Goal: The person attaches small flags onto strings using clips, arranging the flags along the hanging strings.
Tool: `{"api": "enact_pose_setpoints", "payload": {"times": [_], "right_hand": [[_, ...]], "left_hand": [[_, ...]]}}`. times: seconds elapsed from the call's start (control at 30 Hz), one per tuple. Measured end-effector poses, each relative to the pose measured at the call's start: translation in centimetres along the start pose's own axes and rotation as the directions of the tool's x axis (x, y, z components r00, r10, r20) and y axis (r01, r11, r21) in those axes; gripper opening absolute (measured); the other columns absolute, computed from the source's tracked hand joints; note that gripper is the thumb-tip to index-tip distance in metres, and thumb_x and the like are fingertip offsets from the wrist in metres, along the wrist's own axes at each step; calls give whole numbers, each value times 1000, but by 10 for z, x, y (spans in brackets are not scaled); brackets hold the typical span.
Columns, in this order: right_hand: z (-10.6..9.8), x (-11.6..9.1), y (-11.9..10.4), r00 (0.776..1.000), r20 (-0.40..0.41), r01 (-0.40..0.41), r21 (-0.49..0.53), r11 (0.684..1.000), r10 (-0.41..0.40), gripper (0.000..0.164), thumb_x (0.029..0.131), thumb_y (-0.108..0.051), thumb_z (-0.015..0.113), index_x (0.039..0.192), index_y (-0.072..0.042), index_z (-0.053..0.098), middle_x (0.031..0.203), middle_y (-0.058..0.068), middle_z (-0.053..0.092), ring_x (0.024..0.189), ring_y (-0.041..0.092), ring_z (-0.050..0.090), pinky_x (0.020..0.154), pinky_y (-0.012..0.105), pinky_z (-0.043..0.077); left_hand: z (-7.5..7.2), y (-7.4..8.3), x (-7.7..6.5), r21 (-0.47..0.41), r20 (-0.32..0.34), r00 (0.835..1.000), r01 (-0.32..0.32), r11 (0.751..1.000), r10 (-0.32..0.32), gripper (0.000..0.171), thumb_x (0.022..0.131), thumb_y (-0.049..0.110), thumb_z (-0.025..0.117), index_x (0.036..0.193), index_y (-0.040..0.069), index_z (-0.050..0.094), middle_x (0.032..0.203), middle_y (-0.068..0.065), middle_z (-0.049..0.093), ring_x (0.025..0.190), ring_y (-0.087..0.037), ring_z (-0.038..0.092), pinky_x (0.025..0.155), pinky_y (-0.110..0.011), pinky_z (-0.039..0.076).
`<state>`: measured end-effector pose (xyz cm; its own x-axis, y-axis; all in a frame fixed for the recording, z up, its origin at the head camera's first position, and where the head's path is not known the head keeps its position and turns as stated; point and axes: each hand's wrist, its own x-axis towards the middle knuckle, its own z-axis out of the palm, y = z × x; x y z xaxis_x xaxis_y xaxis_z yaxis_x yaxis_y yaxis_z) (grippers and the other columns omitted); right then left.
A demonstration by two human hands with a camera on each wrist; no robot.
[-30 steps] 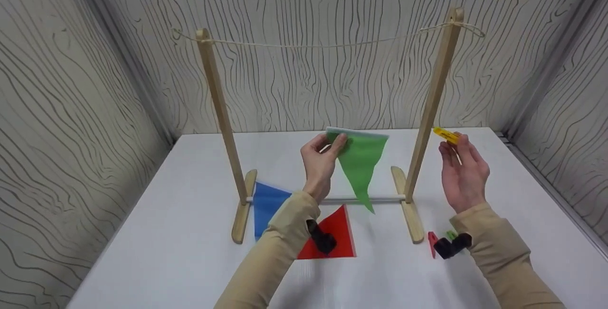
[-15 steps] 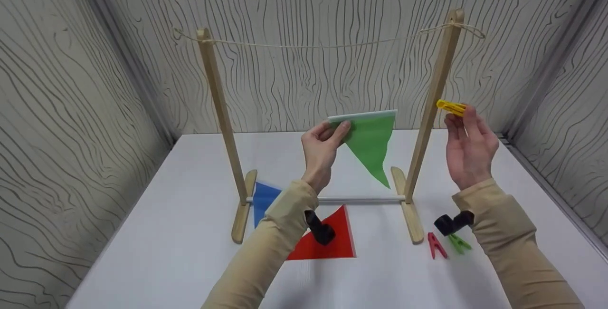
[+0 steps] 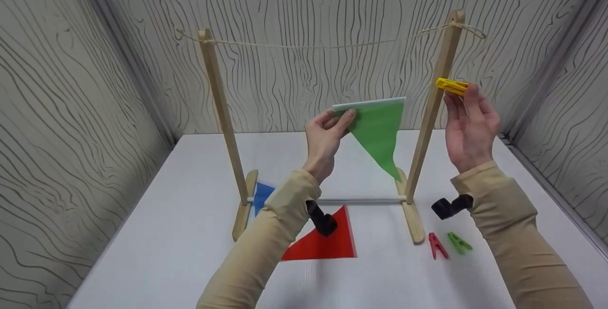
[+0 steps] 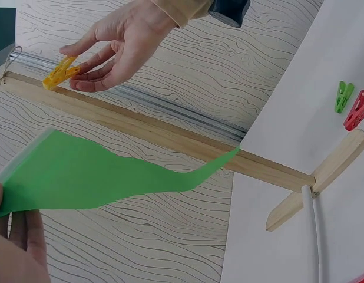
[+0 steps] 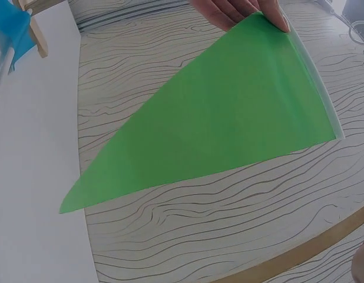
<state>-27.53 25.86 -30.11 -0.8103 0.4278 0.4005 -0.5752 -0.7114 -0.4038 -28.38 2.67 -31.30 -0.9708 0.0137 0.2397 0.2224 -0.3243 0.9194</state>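
My left hand [image 3: 325,135] pinches a green triangular flag [image 3: 380,126] near the left end of its white-edged top, thumb in front. The flag hangs point down, below a string [image 3: 308,46] tied between two wooden posts. In my right hand [image 3: 471,130] a yellow clothespin [image 3: 451,86] is pinched between thumb and fingers, overlapping the right post [image 3: 434,92] in the head view. The left wrist view shows the same yellow clothespin [image 4: 60,73] held at its end. In the right wrist view the green flag [image 5: 223,112] spreads across the middle.
On the white table [image 3: 156,233] lie a red flag [image 3: 332,242] and a blue flag [image 3: 262,192], partly hidden by my left sleeve. Red [image 3: 437,246] and green [image 3: 459,242] clothespins lie at the right. A white rod [image 3: 361,199] joins the feet of the posts.
Both hands have risen, carrying the green flag and the yellow clothespin up toward the string. The flag has also shifted slightly right, and its top edge now slants up to the right.
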Motion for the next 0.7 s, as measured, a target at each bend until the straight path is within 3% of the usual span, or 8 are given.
{"api": "enact_pose_setpoints", "payload": {"times": [0.2, 0.5, 0.7], "right_hand": [[16, 8, -6, 999, 15, 35, 31, 999, -35, 20, 95, -4, 65, 108, 12, 64, 108, 20, 63, 97, 27, 67, 92, 27, 58], [37, 20, -11, 980, 120, 173, -104, 979, -160, 23, 96, -1, 63, 115, 11, 64, 109, 19, 61, 96, 28, 63, 81, 26, 58], [46, 25, -15, 970, 148, 211, -115, 971, -193, 20, 97, 2, 59, 114, 11, 64, 109, 19, 60, 97, 28, 60, 78, 26, 56]], "left_hand": [[7, 12, 4, 9, -3, 1000, -2, 1000, 2, 27, 93, 13, 73, 115, -2, 68, 113, -20, 75, 97, -19, 75, 92, -28, 60], [17, 30, 11, -2, 1, 1000, -29, 1000, 29, 28, 94, 14, 72, 117, -1, 68, 116, -19, 74, 105, -24, 74, 92, -27, 59], [22, 36, 14, -3, 2, 999, -36, 999, 36, 30, 95, 15, 71, 119, 0, 68, 118, -19, 74, 106, -24, 74, 91, -27, 60]]}}
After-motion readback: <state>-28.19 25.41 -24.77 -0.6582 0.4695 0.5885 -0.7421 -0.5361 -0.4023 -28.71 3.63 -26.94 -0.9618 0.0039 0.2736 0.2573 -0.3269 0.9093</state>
